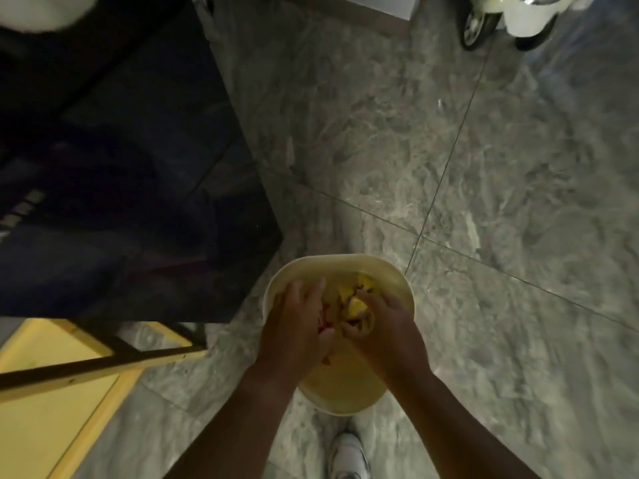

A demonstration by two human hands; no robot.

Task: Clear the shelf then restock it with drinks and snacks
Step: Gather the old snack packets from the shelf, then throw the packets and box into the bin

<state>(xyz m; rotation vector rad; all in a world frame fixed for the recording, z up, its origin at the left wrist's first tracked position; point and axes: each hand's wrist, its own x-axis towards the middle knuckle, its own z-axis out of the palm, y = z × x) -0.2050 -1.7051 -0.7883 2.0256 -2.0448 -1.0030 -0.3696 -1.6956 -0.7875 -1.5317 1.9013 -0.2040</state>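
A grey marble-patterned tiled floor (pixel 484 167) fills most of the view. On it, at the far end, stands a white toy car (pixel 511 19); nearer lies a yellow board (pixel 45 402), and at the bottom edge a white shoe (pixel 349 454).

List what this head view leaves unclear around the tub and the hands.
- Packets in the tub: blurred, half covered by both hands; kind and number unreadable.
- Left hand: red bits under it, grip unclear.
- Right hand: curled round a yellow packet, label unreadable.
- Dark cabinet: too dim.
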